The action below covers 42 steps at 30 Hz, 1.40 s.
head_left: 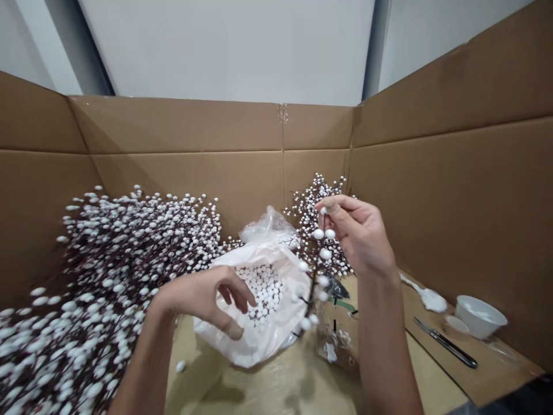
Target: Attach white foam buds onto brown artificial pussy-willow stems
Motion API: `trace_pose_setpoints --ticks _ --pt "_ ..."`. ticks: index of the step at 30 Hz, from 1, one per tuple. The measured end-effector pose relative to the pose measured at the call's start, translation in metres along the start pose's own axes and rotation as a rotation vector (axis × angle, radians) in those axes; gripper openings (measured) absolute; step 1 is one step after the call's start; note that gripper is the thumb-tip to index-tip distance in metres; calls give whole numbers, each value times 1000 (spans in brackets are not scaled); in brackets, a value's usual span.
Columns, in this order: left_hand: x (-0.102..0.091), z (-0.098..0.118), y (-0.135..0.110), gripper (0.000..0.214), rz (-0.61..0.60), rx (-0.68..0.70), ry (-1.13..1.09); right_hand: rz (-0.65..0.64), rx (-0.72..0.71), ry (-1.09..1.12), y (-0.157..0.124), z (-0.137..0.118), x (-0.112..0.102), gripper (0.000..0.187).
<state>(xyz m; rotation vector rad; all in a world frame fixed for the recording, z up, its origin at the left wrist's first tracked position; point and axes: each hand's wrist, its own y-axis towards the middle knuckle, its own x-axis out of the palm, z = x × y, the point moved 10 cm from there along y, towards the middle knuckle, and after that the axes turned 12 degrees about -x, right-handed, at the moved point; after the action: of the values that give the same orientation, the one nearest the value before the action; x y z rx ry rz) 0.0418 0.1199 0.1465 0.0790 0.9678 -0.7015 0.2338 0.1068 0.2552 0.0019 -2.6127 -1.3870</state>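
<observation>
Branch pile [144,242] beside bag [253,349]

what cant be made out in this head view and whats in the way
Head view, all four:
- Left bunch of berry stems: cut off by left and bottom edges.
- Berry sprig in the right hand: lower end blurred.
- Plastic bag: partly behind the left hand.
- Bowl: contents too small to identify.

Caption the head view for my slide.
Right hand holds a white-berried sprig; left hand hovers over an open bag of white berries.
</observation>
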Motion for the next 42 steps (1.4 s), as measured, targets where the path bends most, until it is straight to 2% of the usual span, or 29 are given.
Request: trace_pose_setpoints --ticks 2,4,7,10,12,16,21,29,35,42 --pt "-10 15 -19 60 42 91 -123 -17 0 3 -5 -3 9 16" --pt "-19 32 -34 70 94 189 -301 -73 24 28 -11 -4 24 16" --pt "-28 51 -47 56 235 278 -553 -210 74 51 -23 -1 54 15" --pt "-29 68 -54 31 394 333 -588 -309 118 56 -34 3 77 17" --pt "-28 75 -57 26 451 341 -581 -323 141 52 -38 6 83 18" --pt "-30 71 -62 18 500 304 -641 -358 155 68 -38 3 91 18" --pt "-28 67 -67 18 521 277 -634 -469 196 52 -37 -7 104 18" --pt "-20 76 -83 11 596 304 -574 -609 244 34 -44 -28 111 20" --pt "-16 94 -99 18 680 377 -486 -569 280 14 -50 -40 103 20" --pt "-10 100 -106 19 706 355 -449 -527 284 0 -54 -46 98 22"
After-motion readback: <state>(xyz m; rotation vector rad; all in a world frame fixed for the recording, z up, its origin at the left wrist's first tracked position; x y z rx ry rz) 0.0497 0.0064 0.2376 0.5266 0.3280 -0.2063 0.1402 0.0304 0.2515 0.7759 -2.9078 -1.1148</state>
